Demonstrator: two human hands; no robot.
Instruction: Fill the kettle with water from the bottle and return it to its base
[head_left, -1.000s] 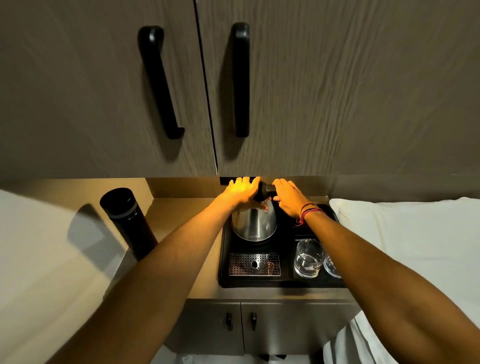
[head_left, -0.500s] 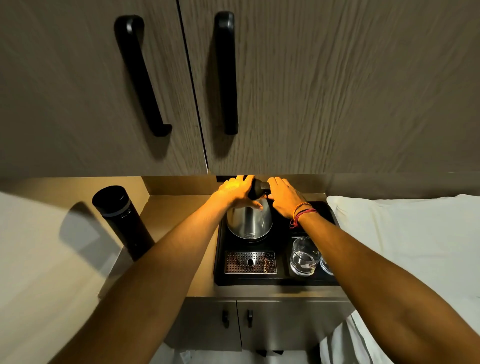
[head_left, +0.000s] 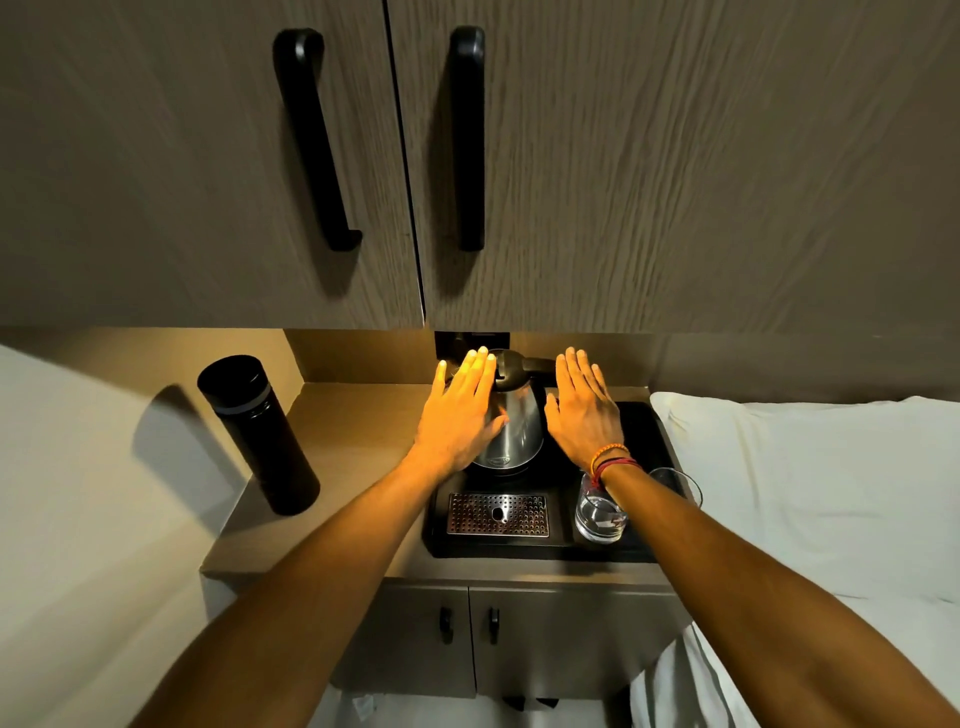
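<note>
Kettle (head_left: 511, 434) on tray (head_left: 644, 431); left hand (head_left: 460, 415), right hand (head_left: 584, 413) flank, spread.

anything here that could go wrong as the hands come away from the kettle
1. The right hand and its forearm pass directly over the glass with water in it; drawing back low could knock it over on the tray.
2. The left hand lies flat along the kettle wall; a sideways brush might nudge it.
3. The black bottle stands tall by the counter's left edge, easy to tip on the next reach.

The desk (head_left: 332, 447) is carrying a black bottle (head_left: 258, 434) at left and a black tray (head_left: 540, 545) at right.
</note>
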